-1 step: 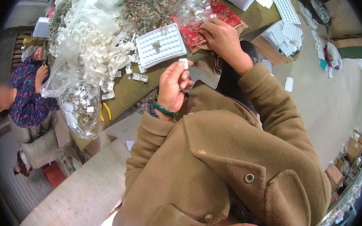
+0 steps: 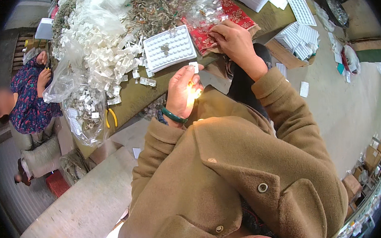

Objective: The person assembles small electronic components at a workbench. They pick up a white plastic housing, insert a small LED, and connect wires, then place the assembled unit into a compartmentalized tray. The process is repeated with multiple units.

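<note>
Left hand [image 2: 181, 93] pinching a white piece [image 2: 194, 66], just below the right corner of the tray [image 2: 180, 43]!
I see the piece up at the fingertips, too small for me to read a long axis, yellow glow [image 2: 194, 92] flaring beneath it. Up and left lies the tray, nearer this hand. Right hand [image 2: 236, 43] is half-curled over the red cloth [image 2: 238, 14]; I can't tell if it grips anything.

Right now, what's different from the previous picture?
A bright yellow glow has appeared at the lower fingers of the left hand. Nothing was visibly grasped or released: that hand still holds the small white piece, and the right hand stays over the red patterned cloth.
</note>
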Motion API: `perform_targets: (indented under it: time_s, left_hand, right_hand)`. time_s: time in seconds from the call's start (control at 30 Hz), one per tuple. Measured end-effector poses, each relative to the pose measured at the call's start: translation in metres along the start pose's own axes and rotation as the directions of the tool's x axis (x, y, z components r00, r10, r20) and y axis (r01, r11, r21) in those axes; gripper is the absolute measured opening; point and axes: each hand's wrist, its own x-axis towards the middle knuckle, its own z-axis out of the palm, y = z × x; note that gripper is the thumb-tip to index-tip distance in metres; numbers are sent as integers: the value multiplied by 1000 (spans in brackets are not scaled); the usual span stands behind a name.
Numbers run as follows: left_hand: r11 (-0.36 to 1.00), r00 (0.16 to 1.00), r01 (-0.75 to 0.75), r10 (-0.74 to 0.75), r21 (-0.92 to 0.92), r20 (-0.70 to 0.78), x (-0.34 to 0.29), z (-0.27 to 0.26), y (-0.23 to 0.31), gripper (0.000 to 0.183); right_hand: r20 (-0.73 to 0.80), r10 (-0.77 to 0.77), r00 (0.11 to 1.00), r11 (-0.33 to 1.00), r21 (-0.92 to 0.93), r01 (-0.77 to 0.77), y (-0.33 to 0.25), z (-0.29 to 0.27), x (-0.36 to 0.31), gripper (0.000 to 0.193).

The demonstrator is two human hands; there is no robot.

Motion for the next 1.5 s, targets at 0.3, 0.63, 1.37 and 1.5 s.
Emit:
perform_targets:
  time_s: [0.3, 0.63, 1.37, 1.5]
  left_hand:
    - [995, 999, 36, -37, -89, -5, 13, 4, 11, 35]
    - [975, 994, -48, 69, -216, 90, -1, 25, 19, 24]
    - [982, 999, -36, 29, -186, -38, -9, 14, 17, 18]
    - [963, 999, 37, -31, -268, 27, -4, 6, 15, 21]
  right_hand:
    - [522, 359, 773, 149, 786, -600, -22, -22, -4, 11]
    - [504, 195, 841, 0, 858, -514, -54, -20, -12, 9]
    - [335, 79, 939, 633, 710, -307, -69, -24, -14, 6]
    - [305, 10, 952, 788, 583, -195, -71, -23, -14, 8]
